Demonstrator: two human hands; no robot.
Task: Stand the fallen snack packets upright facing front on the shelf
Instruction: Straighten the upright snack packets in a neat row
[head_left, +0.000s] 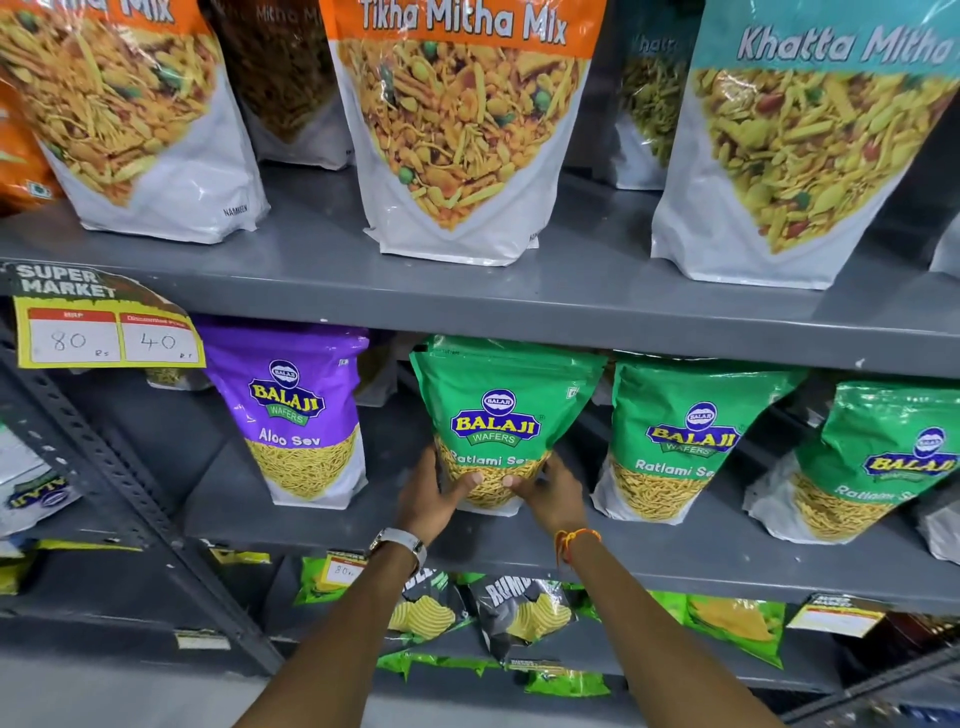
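Observation:
A green Ratlami Sev packet (493, 415) stands upright, label to the front, on the grey middle shelf (322, 525). My left hand (431, 493) grips its lower left side and my right hand (550, 493) its lower right, thumbs pressed on the front. More green packets of the same kind are stacked right behind it. A purple Aloo Sev packet (301, 415) stands to its left. Two more green Ratlami Sev packets (680, 441) (872, 467) stand to its right, the far one leaning.
Large Tikha Mitha Mix (457, 130) and Khatta Mitha (800, 145) pouches line the top shelf. A yellow price tag (104, 332) hangs at the left. Chip bags (524, 618) lie on the bottom shelf. A slanted metal upright (130, 493) crosses the left side.

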